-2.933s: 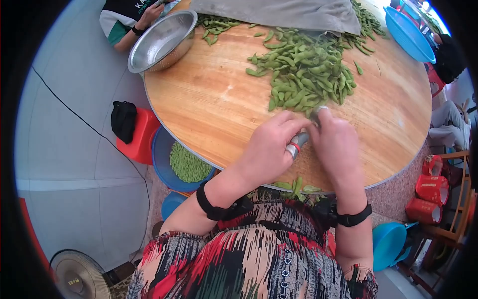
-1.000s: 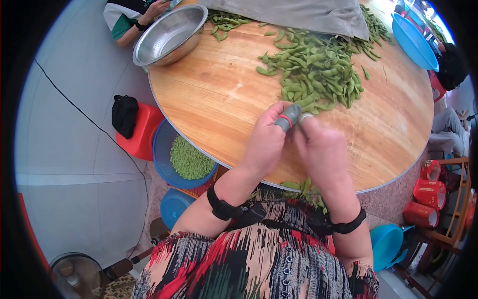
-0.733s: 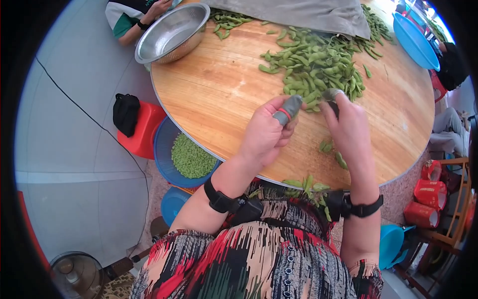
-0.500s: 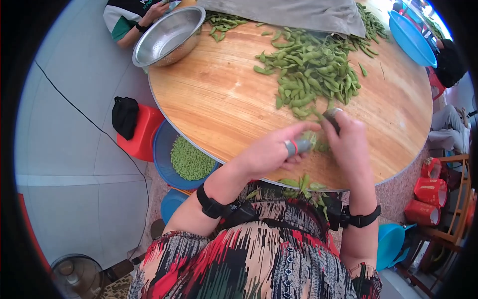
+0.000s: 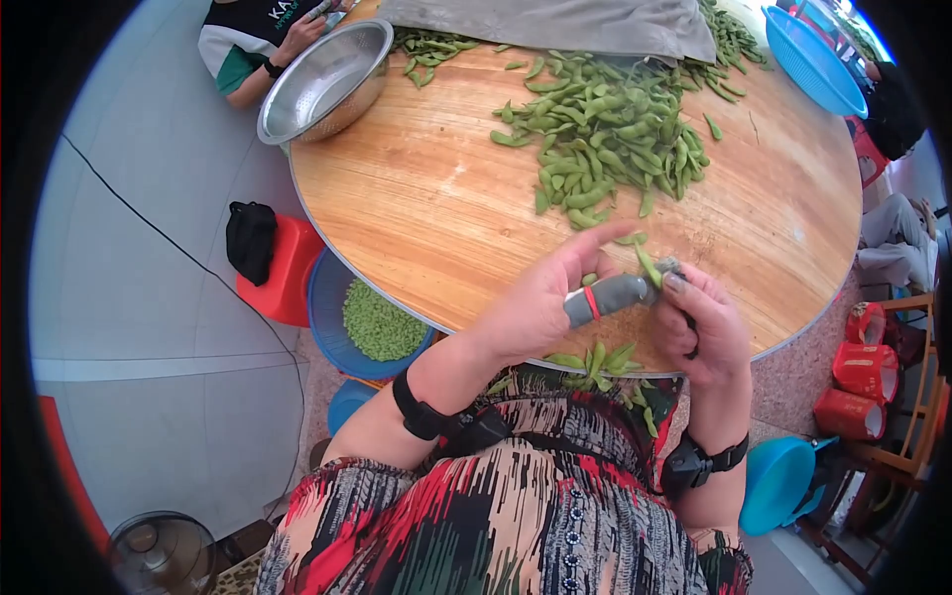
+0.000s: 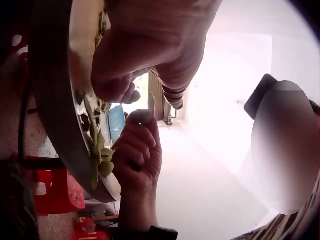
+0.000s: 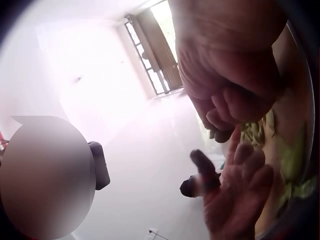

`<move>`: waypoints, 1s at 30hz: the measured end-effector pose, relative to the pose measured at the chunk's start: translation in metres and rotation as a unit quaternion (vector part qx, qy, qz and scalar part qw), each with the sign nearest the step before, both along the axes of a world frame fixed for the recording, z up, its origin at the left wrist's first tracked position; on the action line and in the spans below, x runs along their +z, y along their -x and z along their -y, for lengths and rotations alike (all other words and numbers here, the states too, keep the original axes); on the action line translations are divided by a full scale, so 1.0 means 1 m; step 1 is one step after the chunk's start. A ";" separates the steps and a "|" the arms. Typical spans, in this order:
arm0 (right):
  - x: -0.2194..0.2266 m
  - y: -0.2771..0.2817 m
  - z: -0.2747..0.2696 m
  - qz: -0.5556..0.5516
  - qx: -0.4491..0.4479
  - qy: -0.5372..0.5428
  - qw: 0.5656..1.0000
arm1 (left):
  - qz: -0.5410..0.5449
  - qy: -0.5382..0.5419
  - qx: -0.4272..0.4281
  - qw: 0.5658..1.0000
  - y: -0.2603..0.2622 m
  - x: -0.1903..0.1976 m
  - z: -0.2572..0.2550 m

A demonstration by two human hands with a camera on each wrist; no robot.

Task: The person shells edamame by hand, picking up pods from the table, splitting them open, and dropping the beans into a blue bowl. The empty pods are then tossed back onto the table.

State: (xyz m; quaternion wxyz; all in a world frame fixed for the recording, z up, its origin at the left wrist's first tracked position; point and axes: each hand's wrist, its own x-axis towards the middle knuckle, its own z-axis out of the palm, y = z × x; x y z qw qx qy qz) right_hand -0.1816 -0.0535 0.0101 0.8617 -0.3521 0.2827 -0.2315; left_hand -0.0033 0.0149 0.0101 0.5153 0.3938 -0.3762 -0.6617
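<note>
In the head view my right hand (image 5: pixel 709 325) pinches a green soybean pod (image 5: pixel 647 262) near its lower end, other fingers curled; the pod (image 6: pixel 151 102) stands up from the fingertips in the left wrist view. Facing it is my left hand (image 5: pixel 540 297), index finger stretched out. A grey finger cover (image 5: pixel 625 296) with a red band sits on its thumb, whose tip overlaps the pod's lower end. A small green bean (image 5: pixel 590 279) shows in the crook between thumb and index finger. Beyond both hands lies a heap of soybean pods (image 5: pixel 615 129) on the wooden table (image 5: pixel 416 208).
A steel colander (image 5: pixel 327 84) stands at the table's far left edge, a grey cloth (image 5: pixel 555 25) over more pods behind. Below left, a blue basin (image 5: pixel 322 327) holds shelled beans (image 5: pixel 382 322). Several pods (image 5: pixel 600 362) lie at the near edge. Another person's arm (image 5: pixel 253 84) shows upper left.
My right hand moved to the pods, took one and brought it back toward me. My left hand first drew back from the heap, then turned with its thumb toward this pod.
</note>
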 end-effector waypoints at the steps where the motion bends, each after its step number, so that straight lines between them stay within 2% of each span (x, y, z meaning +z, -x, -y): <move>1: 0.002 -0.003 -0.003 0.038 0.027 -0.037 0.998 | -0.058 0.007 0.027 0.998 0.002 -0.002 0.003; 3: 0.011 -0.008 -0.010 0.023 0.044 -0.031 0.998 | -0.072 -0.001 0.046 0.996 0.002 -0.012 0.006; 6: 0.018 -0.012 -0.019 -0.040 0.016 0.084 0.996 | -0.091 -0.003 0.089 0.992 0.000 -0.014 0.008; 10: 0.014 -0.011 -0.019 -0.018 0.018 0.084 0.996 | -0.093 0.017 0.117 0.989 0.000 -0.009 0.009; 12: 0.012 -0.013 -0.019 -0.054 0.007 0.072 0.996 | -0.066 0.027 0.119 0.990 0.002 -0.015 0.009; 14: 0.013 -0.014 -0.018 -0.034 0.005 0.047 0.998 | -0.038 0.037 0.120 0.991 0.003 -0.016 0.009; 16: 0.014 -0.014 -0.019 -0.015 0.004 0.019 1.000 | -0.110 0.049 0.079 0.990 0.003 -0.010 0.009; 17: 0.014 -0.013 -0.020 0.015 0.015 -0.019 1.000 | -0.111 0.049 0.080 0.989 0.001 -0.011 0.008; 19: 0.014 -0.014 -0.021 0.045 0.027 -0.058 0.997 | -0.159 0.046 0.007 0.986 -0.004 -0.015 0.007; 22: 0.010 -0.018 -0.023 0.046 0.011 -0.099 0.994 | -0.166 -0.016 0.010 0.986 -0.006 -0.011 0.007; 23: 0.005 -0.021 -0.024 -0.056 -0.007 0.066 0.996 | -0.166 -0.016 0.011 0.986 -0.004 -0.012 0.007; 24: 0.001 -0.023 -0.026 -0.155 -0.024 0.228 0.961 | -0.096 0.006 0.038 0.995 -0.001 -0.013 0.005; 25: 0.000 -0.025 -0.026 -0.155 -0.022 0.228 0.961 | -0.025 0.028 0.065 0.997 0.001 -0.014 0.004; 27: -0.002 -0.026 -0.025 -0.203 -0.060 0.316 0.925 | -0.011 0.022 0.074 0.997 0.000 -0.014 0.004; 28: 0.002 -0.025 -0.024 -0.203 -0.060 0.316 0.925 | 0.002 0.015 0.082 0.997 0.000 -0.014 0.004; 30: 0.013 -0.020 -0.020 -0.117 -0.043 0.075 0.989 | 0.016 0.036 0.074 0.996 -0.004 -0.009 0.004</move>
